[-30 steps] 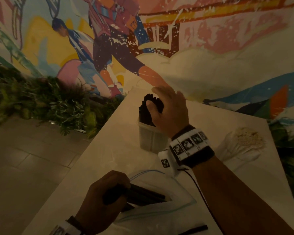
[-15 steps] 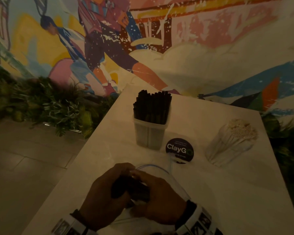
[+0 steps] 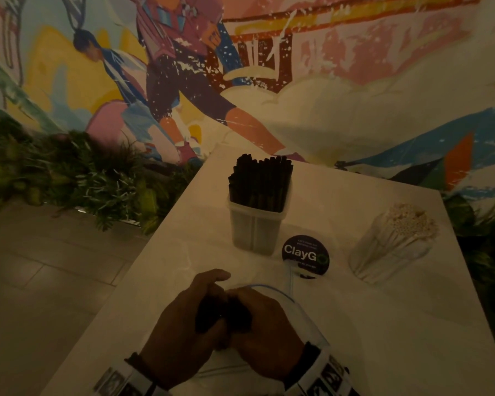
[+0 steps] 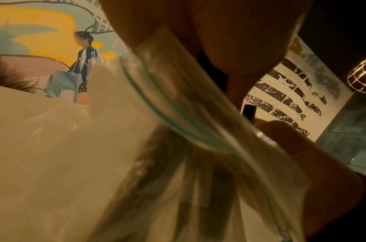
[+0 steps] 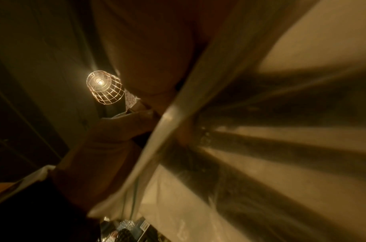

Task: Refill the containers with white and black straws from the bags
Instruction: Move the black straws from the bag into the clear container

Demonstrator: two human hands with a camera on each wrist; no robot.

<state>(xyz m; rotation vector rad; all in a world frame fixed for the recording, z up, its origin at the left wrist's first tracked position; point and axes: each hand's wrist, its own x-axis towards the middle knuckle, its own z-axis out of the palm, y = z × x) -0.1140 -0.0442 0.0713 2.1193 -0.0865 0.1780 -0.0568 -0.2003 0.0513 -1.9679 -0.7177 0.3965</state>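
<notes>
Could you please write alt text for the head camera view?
Both hands, left hand and right hand, grip a bundle of black straws over a clear zip bag; beyond stand a straw-filled translucent plastic container and white straws.

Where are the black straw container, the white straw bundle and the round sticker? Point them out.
black straw container [image 3: 255, 230]: head view, clear front wall.
white straw bundle [image 3: 412, 221]: head view, straw tips.
round sticker [image 3: 305, 254]: head view, its lettering.

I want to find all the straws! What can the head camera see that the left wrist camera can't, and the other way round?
Only the head view shows the clear plastic tub of black straws, the white straws in their clear container and the round black ClayGo sticker. Only the left wrist view shows the caged wire lamp. Both show the hands, left and right, gripping a bundle of black straws at the clear zip bag.
</notes>
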